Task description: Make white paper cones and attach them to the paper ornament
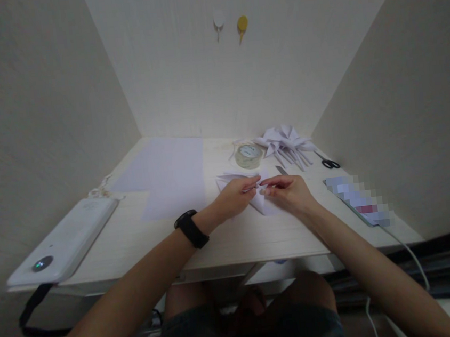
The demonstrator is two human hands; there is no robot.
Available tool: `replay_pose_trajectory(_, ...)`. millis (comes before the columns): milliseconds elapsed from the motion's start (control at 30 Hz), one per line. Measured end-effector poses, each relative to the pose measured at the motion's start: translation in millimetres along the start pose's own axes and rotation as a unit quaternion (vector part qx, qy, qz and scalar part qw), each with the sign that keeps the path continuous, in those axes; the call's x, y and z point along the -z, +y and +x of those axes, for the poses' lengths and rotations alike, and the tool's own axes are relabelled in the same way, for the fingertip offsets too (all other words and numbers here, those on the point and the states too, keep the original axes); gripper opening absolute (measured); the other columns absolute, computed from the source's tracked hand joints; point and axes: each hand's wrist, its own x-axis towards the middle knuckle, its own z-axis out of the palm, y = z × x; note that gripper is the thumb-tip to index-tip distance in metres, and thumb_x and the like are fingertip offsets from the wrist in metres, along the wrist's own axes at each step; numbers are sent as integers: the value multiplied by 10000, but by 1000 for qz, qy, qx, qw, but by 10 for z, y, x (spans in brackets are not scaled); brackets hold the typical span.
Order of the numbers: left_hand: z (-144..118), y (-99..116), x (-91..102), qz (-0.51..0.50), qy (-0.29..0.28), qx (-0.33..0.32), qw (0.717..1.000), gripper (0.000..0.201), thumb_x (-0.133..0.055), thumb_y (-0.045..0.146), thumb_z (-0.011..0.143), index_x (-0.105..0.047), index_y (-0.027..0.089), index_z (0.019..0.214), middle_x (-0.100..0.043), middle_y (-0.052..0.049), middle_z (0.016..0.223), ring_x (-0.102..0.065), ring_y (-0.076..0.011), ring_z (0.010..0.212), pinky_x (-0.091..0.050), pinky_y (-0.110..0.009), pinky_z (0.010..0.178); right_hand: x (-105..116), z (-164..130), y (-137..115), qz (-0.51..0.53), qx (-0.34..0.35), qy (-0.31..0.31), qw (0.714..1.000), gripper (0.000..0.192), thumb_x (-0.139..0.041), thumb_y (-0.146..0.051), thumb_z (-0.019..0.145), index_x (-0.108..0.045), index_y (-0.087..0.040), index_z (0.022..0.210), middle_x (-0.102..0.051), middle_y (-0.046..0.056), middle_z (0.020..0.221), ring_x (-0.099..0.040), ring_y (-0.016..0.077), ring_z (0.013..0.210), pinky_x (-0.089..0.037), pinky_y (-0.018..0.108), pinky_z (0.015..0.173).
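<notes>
A folded sheet of white paper (261,205) is between my two hands above the middle of the table. My left hand (236,195), with a black watch on its wrist, is closed on the left part of the paper, thumb on top. My right hand (287,191) pinches at the paper's centre, its fingertips close to my left ones. The exact fold under the fingers is hidden. Just behind my right hand lies a flat grey strip (281,170), partly covered. Beyond it rest several paper pinwheel shapes (286,143) with rolled paper sticks.
A roll of clear tape (248,156) lies behind the paper. Flat white sheets (172,168) cover the back left. At right are black-handled scissors (330,163) and a cabled phone (355,200). A white device (65,239) sits left. Walls enclose three sides.
</notes>
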Motion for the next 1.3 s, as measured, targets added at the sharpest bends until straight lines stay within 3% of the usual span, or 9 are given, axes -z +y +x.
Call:
replay_pose_trajectory(300, -56, 69, -2, -80, 9, 43, 996, 440, -599, 104, 835, -657, 145, 1269, -645, -132, 1322, -613, -220, 1208, -431, -429, 1087, 1, 5, -50, 57, 9, -6, 998, 413, -860, -536, 553, -764, -222, 803, -755, 60, 802, -653, 207, 720, -522, 377, 711)
replay_pose_trajectory(567, -10, 32, -12, 79, 18, -4, 997, 359, -521, 140, 895, -690, 96, 1209, -707, -148, 1202, -673, -221, 1083, -496, -374, 989, -16, -12, 18, -10, 13, -14, 1000, 399, -818, -545, 614, -785, -236, 865, -710, 21, 722, -478, 119, 525, -409, 304, 542)
replay_pose_trajectory(767, -9, -7, -4, 129, 13, -21, 991, 335, -516, 157, 900, -723, 159, 1165, -743, -83, 1138, -689, -196, 1028, -511, -315, 926, -26, -4, 82, -48, 40, -20, 998, 321, -789, -523, 667, -792, -271, 866, -726, 13, 777, -512, 137, 576, -422, 321, 598)
replay_pose_trajectory(867, -16, -8, -6, 130, 43, -6, 991, 358, -536, 166, 885, -705, 143, 1199, -752, -86, 1106, -695, -195, 997, -520, -309, 901, -34, -12, 37, -55, 51, -19, 997, 315, -785, -526, 661, -788, -278, 856, -718, 12, 795, -495, 136, 588, -408, 319, 600)
replay_pose_trajectory(967, -33, 12, 3, 126, 79, 27, 988, 374, -560, 189, 869, -699, 138, 1212, -779, -57, 909, -707, -176, 828, -540, -294, 817, -37, -25, -17, -62, 53, -24, 996, 327, -784, -532, 661, -786, -283, 872, -706, 9, 795, -460, 128, 579, -395, 318, 602)
replay_pose_trajectory(1100, -50, 43, 21, 121, 124, 51, 984, 305, -637, 204, 815, -746, 181, 1098, -771, -23, 831, -709, -169, 788, -541, -274, 799, -35, -38, -59, -58, 54, -29, 996, 336, -792, -532, 648, -785, -273, 862, -694, 11, 786, -449, 131, 587, -378, 317, 605)
replay_pose_trajectory(1300, -30, 21, -1, 102, 132, 65, 984, 237, -700, 187, 751, -732, 171, 985, -754, -28, 788, -705, -178, 777, -543, -270, 736, -29, -53, -73, -49, 53, -37, 997, 326, -803, -511, 638, -787, -272, 859, -717, 13, 801, -458, 139, 601, -366, 311, 600)
